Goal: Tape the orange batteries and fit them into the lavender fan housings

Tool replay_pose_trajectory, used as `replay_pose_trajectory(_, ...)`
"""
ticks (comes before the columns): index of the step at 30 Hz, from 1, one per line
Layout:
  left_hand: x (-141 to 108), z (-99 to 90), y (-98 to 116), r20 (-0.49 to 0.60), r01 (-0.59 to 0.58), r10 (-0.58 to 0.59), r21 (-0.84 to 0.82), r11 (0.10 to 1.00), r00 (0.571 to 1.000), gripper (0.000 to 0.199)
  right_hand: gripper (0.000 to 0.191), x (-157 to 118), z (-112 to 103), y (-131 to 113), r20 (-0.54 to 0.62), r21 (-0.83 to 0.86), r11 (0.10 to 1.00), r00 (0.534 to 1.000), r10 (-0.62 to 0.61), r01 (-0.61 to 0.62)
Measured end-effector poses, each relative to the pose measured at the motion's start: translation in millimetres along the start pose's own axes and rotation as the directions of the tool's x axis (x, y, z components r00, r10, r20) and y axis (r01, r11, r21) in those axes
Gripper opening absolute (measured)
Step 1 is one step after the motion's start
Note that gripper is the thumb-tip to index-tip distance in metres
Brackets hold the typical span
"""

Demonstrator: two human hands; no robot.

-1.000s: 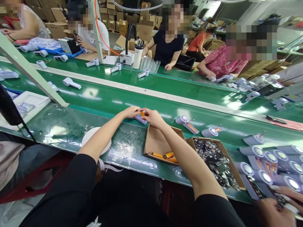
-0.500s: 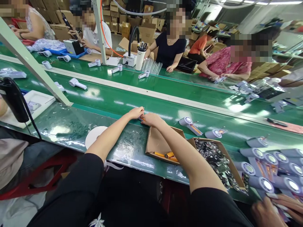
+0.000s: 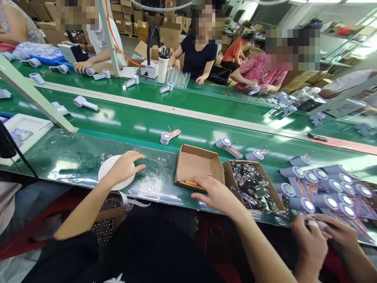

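Note:
My left hand (image 3: 125, 168) is over a white round roll (image 3: 105, 169) at the table edge, thumb and fingers apart, holding nothing. A loose white strip (image 3: 138, 202) hangs below the roll. My right hand (image 3: 212, 193) is at the front edge of a shallow cardboard box (image 3: 193, 161), fingers spread, with nothing visible in them. Inside the box, beside those fingertips, lies an orange cylindrical battery (image 3: 191, 182); the hand may hide others. Beyond the box, a lilac handheld fan body (image 3: 165, 137) with an orange strip in its handle lies on the green belt.
A second box (image 3: 272, 192) of small black electronic parts stands to the right. Several fan bodies (image 3: 306, 205) are crowded farther right, near another person's hands (image 3: 312, 239). A slanted metal post (image 3: 55, 112) rises at left. People sit across the belt.
Both hands have come back from the belt and separated, the left to the white roll, the right to the battery box. The fan body where they met now lies free. The view shifted right.

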State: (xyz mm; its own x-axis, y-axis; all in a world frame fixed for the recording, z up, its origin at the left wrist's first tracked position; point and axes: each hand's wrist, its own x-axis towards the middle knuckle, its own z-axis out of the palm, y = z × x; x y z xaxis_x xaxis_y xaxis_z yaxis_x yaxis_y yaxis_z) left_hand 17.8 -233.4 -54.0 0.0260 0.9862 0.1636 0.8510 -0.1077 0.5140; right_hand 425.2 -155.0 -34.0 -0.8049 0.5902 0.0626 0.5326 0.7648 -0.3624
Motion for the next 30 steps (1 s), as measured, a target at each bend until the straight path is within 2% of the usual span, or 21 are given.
replay_pose_trajectory(2,-56.1,-15.8,-29.2,0.03,0.025,-0.027,0.061,0.998,0.999,0.05,0.031,-20.6,24.9,-3.7,-0.028,-0.041,0.999,1.0,0.002,-0.003)
replay_pose_trajectory(4,-94.2,-26.6,-53.9,0.087,0.071,-0.086,0.159,0.985,0.993,0.06,0.026,-24.7,39.4,-4.9,-0.036,-0.035,0.999,0.998,-0.042,0.041)
replay_pose_trajectory(6,-115.8,-31.7,-68.6,0.155,0.109,-0.151,0.248,0.963,0.976,0.076,0.031,-18.9,41.7,-3.4,0.004,0.007,0.993,0.993,-0.12,0.12)
replay_pose_trajectory(8,-125.5,-32.5,-71.8,0.197,0.127,-0.19,0.298,0.946,0.962,0.084,0.03,-9.5,35.8,-2.0,0.047,0.034,0.986,0.986,-0.163,0.162)
replay_pose_trajectory(10,-127.8,-31.4,-63.6,0.212,0.101,-0.167,0.293,0.951,0.963,0.077,0.025,-0.7,27.5,-5.7,0.011,0.041,0.989,0.99,-0.141,0.14)
replay_pose_trajectory(12,-126.2,-29.5,-44.9,0.165,0.056,-0.101,0.254,0.966,0.981,0.07,0.027,5.8,21.8,-19.7,-0.093,0.09,0.993,0.994,-0.065,0.074)
replay_pose_trajectory(14,-122.2,-26.2,-19.3,0.027,0.012,-0.018,0.215,0.976,0.999,0.07,0.035,10.3,21.2,-46.5,-0.147,0.224,0.974,0.989,0.03,0.004)
replay_pose_trajectory(16,-115.9,-21.3,7.5,-0.158,-0.044,0.079,0.216,0.975,0.984,0.065,0.045,14.1,26.9,-83.4,-0.064,0.41,0.911,0.995,0.081,-0.048)
replay_pose_trajectory(18,-107.1,-15.7,28.9,-0.256,-0.143,0.206,0.245,0.959,0.944,0.057,0.046,18.0,39.6,-122.4,0.056,0.569,0.82,0.998,0.038,-0.063)
replay_pose_trajectory(19,-102.2,-13.5,36.1,-0.267,-0.2,0.268,0.255,0.946,0.926,0.052,0.037,19.7,48.4,-139.7,0.084,0.62,0.783,0.996,-0.009,-0.046)
replay_pose_trajectory(20,-97.2,-12.0,40.7,-0.262,-0.248,0.314,0.253,0.935,0.913,0.05,0.026,21.1,58.5,-154.0,0.085,0.648,0.761,0.994,-0.062,-0.008)
replay_pose_trajectory(21,-92.5,-11.7,42.8,-0.264,-0.276,0.335,0.235,0.932,0.904,0.05,0.022,21.9,69.1,-164.5,0.068,0.654,0.755,0.991,-0.119,0.046)
replay_pose_trajectory(22,-88.3,-12.6,42.9,-0.287,-0.277,0.329,0.208,0.938,0.9,0.053,0.027,22.1,79.4,-171.1,0.051,0.638,0.763,0.984,-0.173,0.101)
replay_pose_trajectory(24,-82.4,-17.6,39.1,-0.388,-0.222,0.274,0.173,0.96,0.88,0.062,0.031,20.8,95.0,-172.4,0.049,0.586,0.792,0.968,-0.244,0.17)
replay_pose_trajectory(25,-80.7,-21.0,36.8,-0.446,-0.193,0.257,0.184,0.964,0.857,0.067,0.028,19.6,98.6,-168.4,0.06,0.578,0.8,0.969,-0.239,0.162)
replay_pose_trajectory(27,-79.8,-26.6,34.7,-0.517,-0.18,0.294,0.26,0.949,0.804,0.069,0.019,17.3,95.8,-155.6,0.061,0.634,0.77,0.989,-0.137,0.068)
replay_pose_trajectory(28,-80.0,-27.7,35.7,-0.512,-0.205,0.342,0.306,0.93,0.788,0.066,0.022,16.8,90.2,-148.9,0.051,0.689,0.725,0.996,-0.067,0.013)
replay_pose_trajectory(30,-81.3,-25.4,40.7,-0.443,-0.292,0.435,0.354,0.888,0.784,0.061,0.044,17.7,76.4,-139.4,0.039,0.783,0.619,0.998,0.044,-0.057)
